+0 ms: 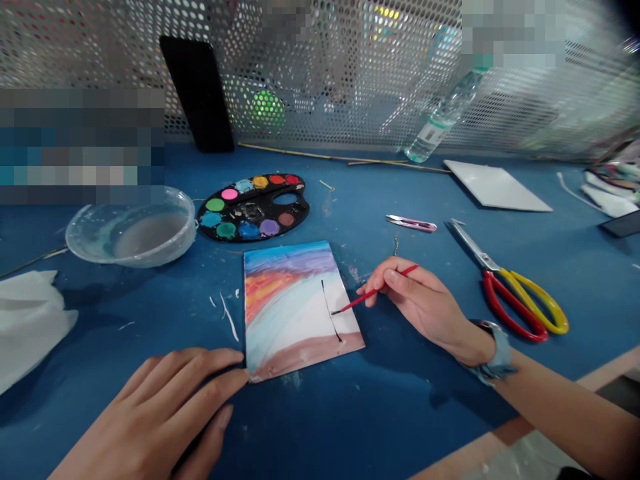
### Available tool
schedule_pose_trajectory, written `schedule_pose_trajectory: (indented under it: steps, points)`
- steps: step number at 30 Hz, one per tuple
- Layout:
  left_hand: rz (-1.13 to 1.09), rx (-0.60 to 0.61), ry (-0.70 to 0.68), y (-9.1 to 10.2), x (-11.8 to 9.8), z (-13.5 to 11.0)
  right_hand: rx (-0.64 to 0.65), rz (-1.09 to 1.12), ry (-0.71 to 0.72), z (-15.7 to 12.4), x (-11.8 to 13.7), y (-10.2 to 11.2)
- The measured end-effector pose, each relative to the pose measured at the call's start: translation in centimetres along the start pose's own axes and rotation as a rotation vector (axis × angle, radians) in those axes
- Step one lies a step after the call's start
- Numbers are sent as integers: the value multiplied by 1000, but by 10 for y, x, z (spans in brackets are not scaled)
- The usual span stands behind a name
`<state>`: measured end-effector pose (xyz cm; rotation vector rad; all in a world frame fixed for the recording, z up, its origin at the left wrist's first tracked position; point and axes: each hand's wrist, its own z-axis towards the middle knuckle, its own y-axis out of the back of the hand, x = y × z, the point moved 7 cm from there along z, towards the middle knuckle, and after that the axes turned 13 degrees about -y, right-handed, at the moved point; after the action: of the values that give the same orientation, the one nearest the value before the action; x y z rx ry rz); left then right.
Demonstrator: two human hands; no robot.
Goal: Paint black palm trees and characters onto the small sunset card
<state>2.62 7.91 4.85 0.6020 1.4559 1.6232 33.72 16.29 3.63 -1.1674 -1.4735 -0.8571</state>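
A small painted canvas board (280, 320) lies on the blue table, with blue, purple and orange bands, a white middle and a brown strip along the bottom. A thin dark line runs down its right part. My right hand (417, 303) pinches a red paintbrush (370, 293), its dark tip at that line. Flat beside the board's lower left corner rests my left hand (175, 407), fingers stretched out, fingertips at the edge. Behind the board sits a black paint palette (253, 212) with several coloured paints.
At the left are a plastic bowl (131, 233) of cloudy water and white paper (30, 320). Scissors (510, 287), thread snips (411, 223) and a white board (495, 185) lie right. A black phone (200, 97) and a bottle (445, 120) lean on the perforated screen (330, 73).
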Motion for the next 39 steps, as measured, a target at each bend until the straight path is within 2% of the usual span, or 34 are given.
schedule_pose_trajectory:
  steps: [4,9,12,19,22,26,29,33,36,39]
  points:
    - [-13,-9,7,0,0,2,36,-59,0,-1,0,-4]
    - [2,9,14,-2,2,0,-86,80,22,2,2,3]
    - [-19,22,44,-2,4,-2,-111,171,36,4,4,5]
    - [-165,-105,301,8,14,4,-78,332,-51,10,7,2]
    - [-168,-56,217,10,2,9,-19,376,-81,16,8,-13]
    - [-66,-1,6,15,-21,6,39,362,-82,24,8,-37]
    - [52,2,-83,16,-26,-1,23,197,-15,24,12,-43]
    - [183,-24,-32,14,-9,-4,-59,-103,111,27,24,-31]
    - [231,-71,20,15,10,-1,0,-88,126,41,31,-23]
    - [245,-51,-41,12,24,1,33,-39,110,56,33,-19]
